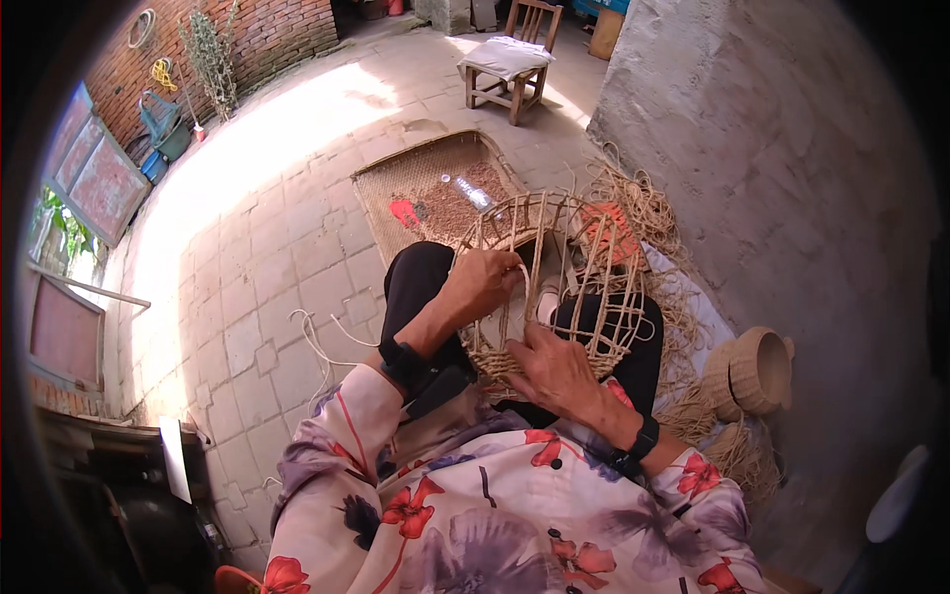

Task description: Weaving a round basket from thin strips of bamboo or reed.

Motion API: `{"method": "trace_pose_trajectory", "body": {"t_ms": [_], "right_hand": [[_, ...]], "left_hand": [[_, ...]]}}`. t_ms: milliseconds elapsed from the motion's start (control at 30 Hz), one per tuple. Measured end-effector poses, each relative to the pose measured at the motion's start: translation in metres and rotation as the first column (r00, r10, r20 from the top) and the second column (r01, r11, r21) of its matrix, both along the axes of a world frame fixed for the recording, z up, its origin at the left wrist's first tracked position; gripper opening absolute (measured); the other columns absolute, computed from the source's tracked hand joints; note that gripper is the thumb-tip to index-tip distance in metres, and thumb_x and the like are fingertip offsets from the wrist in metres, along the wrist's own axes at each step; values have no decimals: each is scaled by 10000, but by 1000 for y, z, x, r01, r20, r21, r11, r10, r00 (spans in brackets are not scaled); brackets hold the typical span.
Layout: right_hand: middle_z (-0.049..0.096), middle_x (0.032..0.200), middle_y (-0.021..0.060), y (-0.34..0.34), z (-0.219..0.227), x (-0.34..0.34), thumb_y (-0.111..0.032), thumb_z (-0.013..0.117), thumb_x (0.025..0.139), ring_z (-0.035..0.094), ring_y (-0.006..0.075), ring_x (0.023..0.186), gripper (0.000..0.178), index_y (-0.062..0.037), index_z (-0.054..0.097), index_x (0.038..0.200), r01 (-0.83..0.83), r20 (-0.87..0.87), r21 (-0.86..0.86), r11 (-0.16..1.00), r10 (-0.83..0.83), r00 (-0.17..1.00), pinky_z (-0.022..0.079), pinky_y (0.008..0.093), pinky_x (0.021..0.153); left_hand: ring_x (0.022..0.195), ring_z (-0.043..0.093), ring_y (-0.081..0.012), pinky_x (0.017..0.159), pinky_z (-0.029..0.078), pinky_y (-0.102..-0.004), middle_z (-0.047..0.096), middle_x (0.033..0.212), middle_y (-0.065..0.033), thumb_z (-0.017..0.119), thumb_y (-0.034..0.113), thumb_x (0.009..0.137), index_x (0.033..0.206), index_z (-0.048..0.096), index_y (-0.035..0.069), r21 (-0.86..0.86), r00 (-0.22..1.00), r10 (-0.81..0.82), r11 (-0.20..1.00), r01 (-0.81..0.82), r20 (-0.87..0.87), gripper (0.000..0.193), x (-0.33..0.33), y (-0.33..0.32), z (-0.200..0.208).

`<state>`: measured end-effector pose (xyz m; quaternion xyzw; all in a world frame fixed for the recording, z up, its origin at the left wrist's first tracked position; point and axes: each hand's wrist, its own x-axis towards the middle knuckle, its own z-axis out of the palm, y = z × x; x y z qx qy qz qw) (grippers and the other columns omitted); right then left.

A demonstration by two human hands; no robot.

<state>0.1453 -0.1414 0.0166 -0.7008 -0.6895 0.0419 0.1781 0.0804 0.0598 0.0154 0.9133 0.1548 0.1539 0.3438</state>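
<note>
Rounded, ropy openwork basket point(537, 252), left hand point(483, 282) grip pinched on strand point(526, 284); right hand point(562, 369) grip half-closed on weave point(490, 363)

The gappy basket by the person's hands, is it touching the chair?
Apart. The head view plainly shows paved floor between the basket and the chair.

No words, numbers or signs could be read, whitish marks point(473, 190) showed on a shiny thing in the tray point(374, 198) at twelve o'clock, too small to make out, any print on the orange sheet point(616, 238) at two o'clock could not be told
</note>
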Motion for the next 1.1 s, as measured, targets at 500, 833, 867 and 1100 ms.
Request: {"method": "trace_pose_trajectory", "body": {"t_ms": [500, 833, 867, 1100], "right_hand": [[552, 931, 139, 3, -2, 3, -257, 721, 800, 646, 328, 859, 281, -72, 658, 1003, 72, -81, 28, 997, -69, 994, 532, 442, 692], [590, 892, 117, 30, -19, -9, -46, 678, 828, 654, 312, 778, 155, -60, 644, 978, -52, -204, 297, 953, 116, 972, 538, 410, 654], [589, 884, 114, 34, -19, -11, -50, 680, 829, 653, 312, 773, 147, -62, 643, 971, -50, -201, 285, 957, 111, 973, 537, 410, 651], [579, 844, 107, 46, -20, -15, -93, 676, 843, 649, 315, 756, 96, -67, 624, 918, -61, -155, 182, 981, 90, 984, 520, 423, 624]], "left_hand": [[533, 405, -57, 485, 327, -240, 446, 624, 56, 549, 161, 991, 1147, 649, 75, -732, 998, 42, 681, 3, 43, 204, -89, -12, 18], [496, 432, -106, 463, 356, -272, 443, 586, 20, 527, 141, 981, 1196, 629, 80, -653, 883, 437, 622, -433, -170, 246, -237, 60, -9], [533, 495, -139, 503, 413, -303, 491, 617, -14, 536, 134, 970, 1209, 626, 87, -369, 840, 511, 756, -541, -183, 260, -234, 56, -11], [978, 616, -293, 776, 525, -397, 623, 1072, -92, 655, -34, 744, 1032, 677, 93, 372, 963, 79, 911, -175, 258, 315, -135, 4, 18]]}}
